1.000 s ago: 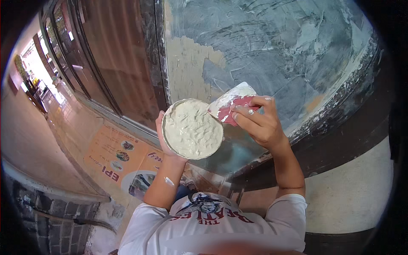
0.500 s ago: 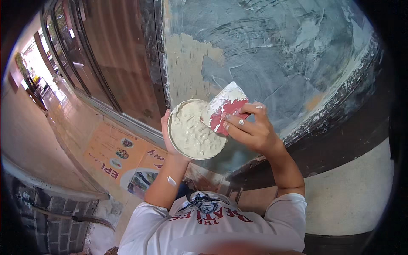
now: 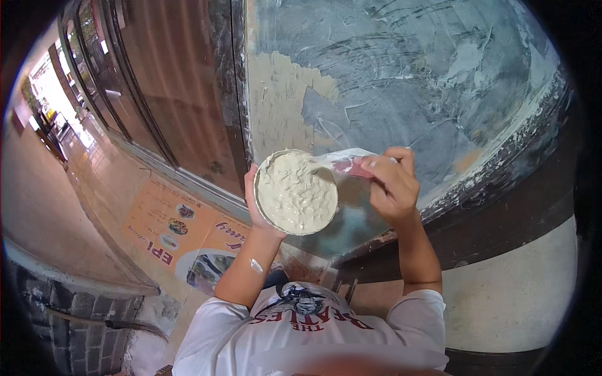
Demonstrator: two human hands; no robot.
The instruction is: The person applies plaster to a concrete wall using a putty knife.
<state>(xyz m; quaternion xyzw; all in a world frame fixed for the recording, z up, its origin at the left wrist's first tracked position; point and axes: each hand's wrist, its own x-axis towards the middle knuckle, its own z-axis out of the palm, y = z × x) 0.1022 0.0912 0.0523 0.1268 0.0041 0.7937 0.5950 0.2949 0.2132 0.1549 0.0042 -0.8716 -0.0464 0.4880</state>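
Note:
A round tub (image 3: 276,227) full of pale, creamy putty (image 3: 300,191) rests in my left hand (image 3: 254,203), whose fingers wrap round its left side and reach out of sight underneath. My right hand (image 3: 395,185) pinches a red putty scraper (image 3: 351,164) smeared with white. The scraper is seen nearly edge-on, and its left end touches the putty at the tub's upper right rim. Dabs of putty cling to my left forearm. Beyond the tub stands a wall panel (image 3: 389,94) coated in patchy grey-blue, with a beige patch (image 3: 282,94) along its left edge.
Left of the panel is a brown sliding door (image 3: 175,81) in a dark frame. An orange printed banner (image 3: 163,219) lies on the floor at the lower left, near dark grey bricks (image 3: 81,319). A dark ledge (image 3: 483,232) curves along the right.
My right hand has turned the scraper from its broad face to nearly edge-on and shifted slightly right. The tub has moved a little to the right.

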